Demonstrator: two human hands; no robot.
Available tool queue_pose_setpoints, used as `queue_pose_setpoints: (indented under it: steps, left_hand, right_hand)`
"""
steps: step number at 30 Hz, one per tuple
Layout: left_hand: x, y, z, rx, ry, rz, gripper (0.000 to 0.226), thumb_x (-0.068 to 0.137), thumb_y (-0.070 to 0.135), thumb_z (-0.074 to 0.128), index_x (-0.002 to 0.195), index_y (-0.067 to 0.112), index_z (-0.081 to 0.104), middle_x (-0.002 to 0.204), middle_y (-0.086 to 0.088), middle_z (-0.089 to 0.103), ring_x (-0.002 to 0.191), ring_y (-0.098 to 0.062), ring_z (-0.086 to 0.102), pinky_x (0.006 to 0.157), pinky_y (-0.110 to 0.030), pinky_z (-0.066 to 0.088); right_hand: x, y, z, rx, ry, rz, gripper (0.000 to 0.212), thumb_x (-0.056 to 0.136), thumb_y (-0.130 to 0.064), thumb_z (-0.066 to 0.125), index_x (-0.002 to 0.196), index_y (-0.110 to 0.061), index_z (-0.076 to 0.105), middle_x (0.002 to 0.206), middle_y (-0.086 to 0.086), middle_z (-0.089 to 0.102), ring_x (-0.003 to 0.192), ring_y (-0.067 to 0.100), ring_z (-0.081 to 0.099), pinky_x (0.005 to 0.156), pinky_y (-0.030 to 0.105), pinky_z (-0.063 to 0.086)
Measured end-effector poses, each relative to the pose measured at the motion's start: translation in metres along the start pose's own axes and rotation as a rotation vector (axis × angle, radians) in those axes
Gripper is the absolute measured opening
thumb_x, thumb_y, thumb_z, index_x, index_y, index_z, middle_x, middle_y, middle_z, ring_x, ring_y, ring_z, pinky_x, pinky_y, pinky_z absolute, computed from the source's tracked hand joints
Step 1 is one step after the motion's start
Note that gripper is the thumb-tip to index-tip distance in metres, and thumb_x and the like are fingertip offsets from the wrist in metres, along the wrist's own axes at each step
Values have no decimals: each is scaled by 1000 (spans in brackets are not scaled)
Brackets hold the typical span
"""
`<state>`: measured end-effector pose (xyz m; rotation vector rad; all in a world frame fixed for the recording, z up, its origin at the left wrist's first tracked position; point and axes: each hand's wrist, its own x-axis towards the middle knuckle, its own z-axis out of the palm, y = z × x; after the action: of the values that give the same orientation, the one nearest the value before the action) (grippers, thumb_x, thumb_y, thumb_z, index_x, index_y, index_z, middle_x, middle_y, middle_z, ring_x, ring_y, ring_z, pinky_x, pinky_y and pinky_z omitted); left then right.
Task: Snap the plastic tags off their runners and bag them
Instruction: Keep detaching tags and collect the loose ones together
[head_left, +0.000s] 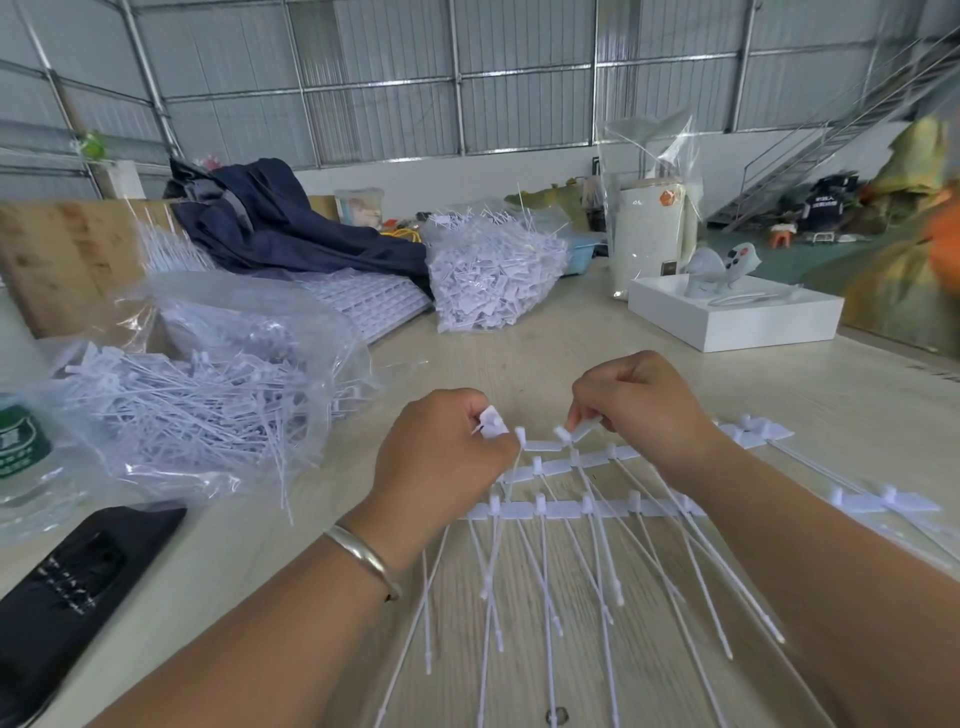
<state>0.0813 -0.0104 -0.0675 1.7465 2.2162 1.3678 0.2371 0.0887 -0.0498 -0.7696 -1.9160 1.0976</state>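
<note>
Both hands pinch neighbouring tags: left hand (441, 447) grips one tag (492, 420), right hand (636, 402) bends the next, apparently to snap them from the runner (571, 506) just below the fingertips.

White plastic tags on their runners, mid-table, with bagged tags at 10 o'clock.

The runner strips (566, 506) lay across the pale wooden table at the centre, white flat heads joined side by side, their thin tails fanning toward 6 o'clock. A second strip (576, 462) sat just behind it, its upper end lifted, with single tag heads (492, 420) and (584, 428) raised at 12 o'clock of the strips. More joined heads (758, 431) trailed off toward 3 o'clock. A clear plastic bag (208, 395) at 10 o'clock lay open on its side, stuffed with loose white tags. A heaped bag of tags (493, 275) stood farther off at 12 o'clock.
</note>
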Motion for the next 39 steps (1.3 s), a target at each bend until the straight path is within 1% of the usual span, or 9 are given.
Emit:
queue_pose_setpoints:
  steps: [3, 7, 11, 15, 22, 28, 31, 35, 39]
  left_hand:
    - [-2, 1, 0, 158, 71, 34, 22, 77, 25, 63, 60, 18, 53, 47, 7, 47, 48, -12, 45, 49, -26, 35]
    - [6, -16, -19, 296, 169, -67, 30, 77, 21, 62, 56, 17, 41, 52, 5, 43, 51, -16, 42, 49, -26, 25]
    - [15, -18, -26, -201, 100, -212, 14, 77, 17, 71, 68, 10, 63, 60, 10, 56, 55, -6, 50, 54, -21, 37]
    - [10, -10, -10, -413, -56, -334, 27, 82, 17, 72, 71, 17, 48, 52, 10, 42, 41, -2, 39, 50, -22, 31]
    - [5, -2, -9, -850, -236, -630, 45, 101, 45, 43, 66, 15, 41, 55, -5, 55, 38, -12, 39, 33, -15, 23]
    - [6, -4, -11, -1021, -458, -656, 50, 90, 55, 52, 94, 11, 75, 62, 2, 53, 43, -4, 25, 32, -14, 14]
    - [7, -3, -12, -1033, -467, -578, 20, 67, 40, 78, 63, 23, 69, 64, 7, 43, 45, -3, 21, 32, -13, 14]
    - [8, -7, -11, -1074, -356, -584, 27, 64, 20, 76, 63, 23, 50, 60, 8, 20, 39, -3, 16, 30, -14, 11]
    - [11, -10, -14, -1216, -321, -625, 26, 72, 16, 70, 67, 22, 46, 58, 10, 19, 36, -3, 17, 29, -14, 9]
  right_hand:
    - [2, 2, 0, 2, 7, -12, 34, 73, -11, 56, 41, -17, 64, 62, 20, 63, 53, 16, 39, 56, 27, 36]
    - [3, -4, -10, 116, 70, -39, 21, 59, -18, 52, 45, -7, 62, 52, 6, 57, 50, 12, 40, 48, 17, 35]
    - [5, 0, -11, 120, 162, -117, 20, 75, -12, 58, 66, 6, 62, 63, 12, 46, 61, 17, 37, 59, 28, 34]
    - [6, 5, -4, 33, 132, -138, 19, 84, -7, 55, 71, 7, 53, 67, 10, 43, 66, 17, 39, 68, 31, 33]
    - [3, 2, -4, -37, 131, -151, 25, 86, -9, 55, 63, -9, 46, 55, -6, 36, 50, 7, 31, 52, 23, 26]
    - [4, 4, -2, -102, 83, -142, 24, 88, -10, 56, 66, -12, 48, 42, -14, 36, 42, 3, 34, 47, 18, 26]
    - [3, 6, 0, -124, 48, -129, 22, 89, -12, 58, 68, -14, 50, 43, -14, 39, 43, 3, 37, 52, 22, 28]
    - [2, 6, 1, -267, -7, -152, 21, 89, -28, 61, 71, -19, 54, 51, -12, 43, 51, 4, 40, 57, 25, 30]
    - [2, 3, -6, -505, 45, -158, 44, 83, -59, 58, 68, -19, 48, 60, -8, 44, 59, 11, 43, 61, 28, 28]
